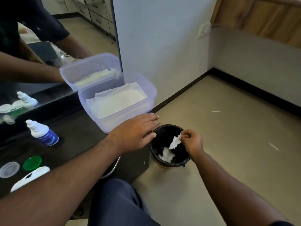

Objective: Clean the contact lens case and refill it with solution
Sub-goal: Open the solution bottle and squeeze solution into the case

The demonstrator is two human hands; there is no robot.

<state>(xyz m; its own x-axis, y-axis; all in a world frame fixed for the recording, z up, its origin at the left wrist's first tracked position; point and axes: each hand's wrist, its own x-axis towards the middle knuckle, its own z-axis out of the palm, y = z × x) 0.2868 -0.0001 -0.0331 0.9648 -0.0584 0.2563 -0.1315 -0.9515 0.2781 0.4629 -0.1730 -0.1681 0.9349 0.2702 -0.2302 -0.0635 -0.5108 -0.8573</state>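
The left forearm hides part of the white case [31,177] at the dark surface [78,132] edge. Right hand [191,141] pinches a crumpled tissue [175,142] over the black-lined bin [169,144]. Left hand [135,131] lies flat, fingers straight. Bottle [42,132], green cap [32,162], clear cap [9,169] and translucent tub [117,101] sit nearby.

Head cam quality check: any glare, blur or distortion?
Head view: even, soft light, no hard glare; wide-angle bending of the wall edges; mirror doubles the tissue box and bottle; right hand and tissue slightly soft.
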